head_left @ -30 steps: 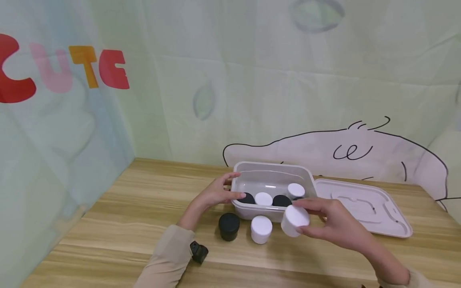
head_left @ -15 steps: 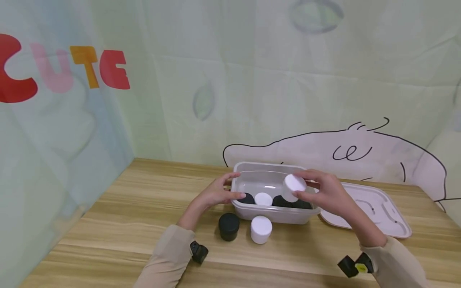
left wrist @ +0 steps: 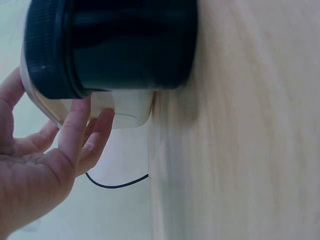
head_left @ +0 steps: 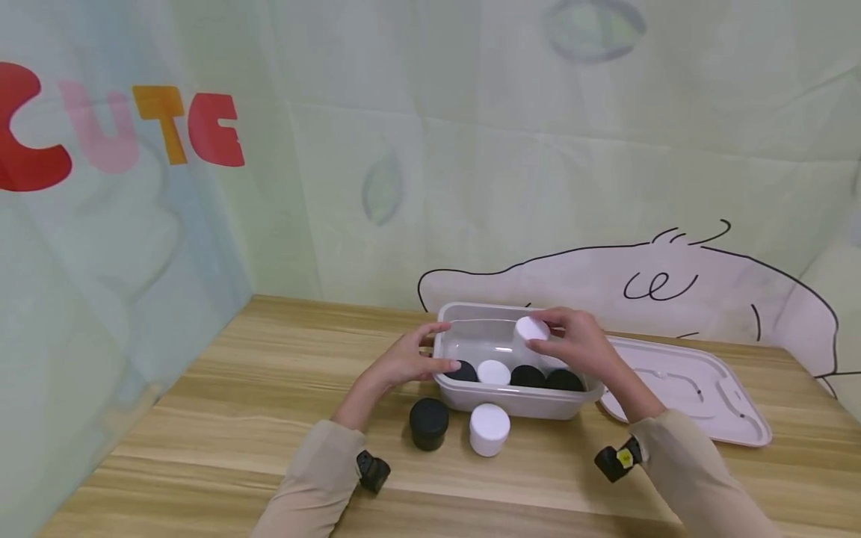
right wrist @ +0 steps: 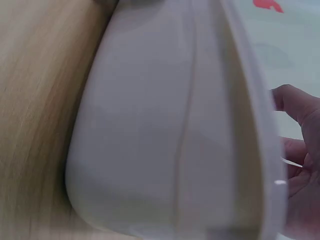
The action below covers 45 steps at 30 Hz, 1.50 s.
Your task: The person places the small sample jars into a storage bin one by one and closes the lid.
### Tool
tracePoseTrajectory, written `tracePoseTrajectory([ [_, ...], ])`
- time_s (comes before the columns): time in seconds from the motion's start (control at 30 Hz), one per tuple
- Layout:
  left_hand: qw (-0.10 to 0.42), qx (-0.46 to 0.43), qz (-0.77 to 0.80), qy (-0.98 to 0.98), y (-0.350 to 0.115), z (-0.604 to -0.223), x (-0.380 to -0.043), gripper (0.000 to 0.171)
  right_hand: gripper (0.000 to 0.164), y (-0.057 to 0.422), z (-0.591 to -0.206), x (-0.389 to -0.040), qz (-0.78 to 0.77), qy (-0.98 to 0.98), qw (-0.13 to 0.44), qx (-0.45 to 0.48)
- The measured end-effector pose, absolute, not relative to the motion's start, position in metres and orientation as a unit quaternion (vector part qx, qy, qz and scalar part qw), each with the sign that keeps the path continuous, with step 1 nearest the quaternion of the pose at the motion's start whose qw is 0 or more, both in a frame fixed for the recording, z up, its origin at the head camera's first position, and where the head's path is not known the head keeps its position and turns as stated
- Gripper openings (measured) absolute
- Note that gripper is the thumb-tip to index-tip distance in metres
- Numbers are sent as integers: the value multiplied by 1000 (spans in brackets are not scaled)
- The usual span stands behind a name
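Note:
My right hand (head_left: pixel 575 344) pinches a white lidded jar (head_left: pixel 531 329) inside the pale plastic box (head_left: pixel 518 403), behind its front row. That row holds a black jar (head_left: pixel 463 371), a white jar (head_left: pixel 494 372) and two more black ones at the right. Part of another white jar shows beneath my right hand. At the box's left end my left hand (head_left: pixel 406 355) grips the rim, thumb over the edge. In front of the box stand a black screw-lid jar (head_left: pixel 429 424) and a white jar (head_left: pixel 489 430). The right wrist view shows the box wall (right wrist: pixel 140 125) hiding the held jar.
The box's pale lid (head_left: pixel 699 388) lies on the wooden table (head_left: pixel 269 388) at the right, partly behind my right forearm. A printed cloth backdrop (head_left: pixel 471 149) rises at the table's back edge. Small black cameras sit on both wrists.
My right hand has carried the white jar from in front of the box, over its front rim, into the back part, moving left. My left hand has stayed on the box.

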<state>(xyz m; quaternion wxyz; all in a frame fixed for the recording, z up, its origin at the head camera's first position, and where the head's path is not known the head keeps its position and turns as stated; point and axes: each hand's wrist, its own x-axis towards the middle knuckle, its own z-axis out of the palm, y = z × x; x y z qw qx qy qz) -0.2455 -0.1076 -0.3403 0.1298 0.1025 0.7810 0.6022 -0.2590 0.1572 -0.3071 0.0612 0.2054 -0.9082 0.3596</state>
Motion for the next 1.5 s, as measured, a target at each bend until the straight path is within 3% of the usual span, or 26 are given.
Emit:
tracePoseTrajectory([
  [0.2, 129, 102, 599, 783, -107, -340, -245, 69, 39, 151, -317, -273, 323, -920, 52, 217],
  [0.47, 126, 98, 599, 785, -107, -341, -246, 69, 30, 145, -329, -284, 212, -939, 89, 257],
  [0.63, 126, 102, 595, 787, -107, -342, -247, 70, 17, 147, -332, -285, 195, -941, 69, 268],
  [0.8, 124, 96, 596, 788, -107, -343, -247, 69, 22, 150, -333, -285, 211, -936, 56, 276],
  [1.13, 124, 91, 596, 788, -106, -342, -246, 69, 14, 154, -328, -284, 254, -932, 13, 260],
  [1.37, 126, 96, 599, 785, -106, -342, -247, 69, 41, 158, -319, -276, 278, -938, 2, 207],
  [1.5, 127, 98, 600, 784, -106, -343, -247, 69, 48, 161, -313, -266, 286, -938, -5, 198],
])
